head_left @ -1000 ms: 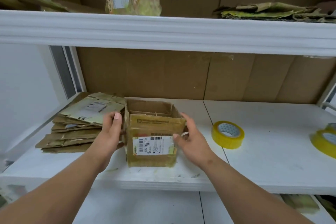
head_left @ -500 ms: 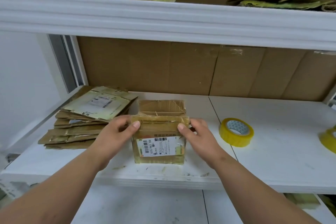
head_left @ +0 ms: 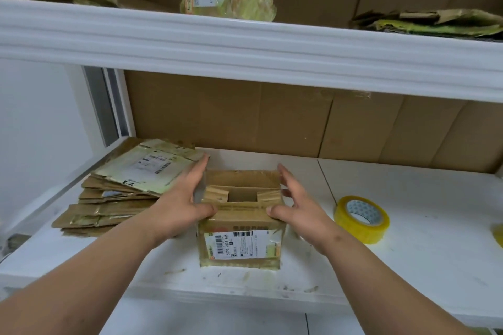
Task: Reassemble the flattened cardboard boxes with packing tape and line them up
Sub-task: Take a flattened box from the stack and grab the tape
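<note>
At the left end of the shelf (head_left: 408, 239), toward its back corner, a stack of flattened boxes (head_left: 119, 193) waits its turn. Just right of it the left hand (head_left: 177, 207) lies against the left side of the small box (head_left: 241, 228), fingers straight along the wall and thumb pressed on the near top flap; it steadies the box without gripping it. The box stands upright near the shelf's front edge, left of the middle, its two short inner flaps folded in and a gap showing between them, the far flap up. The right hand (head_left: 296, 209) mirrors this on the right side, fingers spread and straight, thumb on the near flap. The step looks like closing the top flaps. Next the long flaps need pressing flat and holding with one hand while the other reaches the yellow tape roll (head_left: 362, 219), lying just beside on the right, to seal the seam.
</note>
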### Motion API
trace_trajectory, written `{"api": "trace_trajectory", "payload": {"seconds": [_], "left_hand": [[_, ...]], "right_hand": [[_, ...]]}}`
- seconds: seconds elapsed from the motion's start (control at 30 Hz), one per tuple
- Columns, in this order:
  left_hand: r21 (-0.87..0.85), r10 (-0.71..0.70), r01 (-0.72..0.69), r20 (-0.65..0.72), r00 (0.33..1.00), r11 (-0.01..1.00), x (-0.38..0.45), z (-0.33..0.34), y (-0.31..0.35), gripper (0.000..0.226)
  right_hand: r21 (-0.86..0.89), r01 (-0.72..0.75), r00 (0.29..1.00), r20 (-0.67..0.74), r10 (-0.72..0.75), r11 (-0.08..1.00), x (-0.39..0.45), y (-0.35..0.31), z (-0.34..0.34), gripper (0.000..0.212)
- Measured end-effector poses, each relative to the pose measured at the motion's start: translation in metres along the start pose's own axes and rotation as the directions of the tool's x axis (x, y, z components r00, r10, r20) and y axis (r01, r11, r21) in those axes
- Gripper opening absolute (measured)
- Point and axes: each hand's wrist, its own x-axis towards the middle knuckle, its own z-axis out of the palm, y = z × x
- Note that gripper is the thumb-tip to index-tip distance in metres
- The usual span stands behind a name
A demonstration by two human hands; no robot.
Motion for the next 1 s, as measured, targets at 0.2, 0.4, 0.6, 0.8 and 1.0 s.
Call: {"api": "trace_trajectory", "payload": {"seconds": [0.2,0.4,0.6,0.8,1.0], "left_hand": [[0.334,0.207,-0.19,-0.014,0.978,0.923,-0.001,0.004,-0.018,0.046],[0.39,0.222,-0.239,0.09,0.971,0.889,0.001,0.001,-0.035,0.075],[0.514,0.084,-0.198,0.236,0.968,0.835,0.008,-0.009,-0.023,0.089],[0.519,-0.001,-0.168,0.31,0.951,0.838,0.01,-0.009,-0.013,0.063],[0.403,0.068,-0.185,0.288,0.955,0.896,0.005,-0.004,-0.021,0.065]], "right_hand": [[-0.205,0.118,0.983,-0.116,-0.144,0.972,0.0,0.012,0.004,0.019],[-0.349,0.157,0.963,-0.153,-0.222,0.924,-0.004,0.022,0.005,0.016],[-0.621,0.123,0.964,-0.112,-0.243,0.774,-0.01,0.013,0.005,0.045],[-0.745,0.165,0.961,-0.028,-0.277,0.647,-0.014,0.01,0.013,0.057],[-0.651,0.1,0.973,-0.094,-0.211,0.753,-0.019,0.017,0.019,0.067]]}}
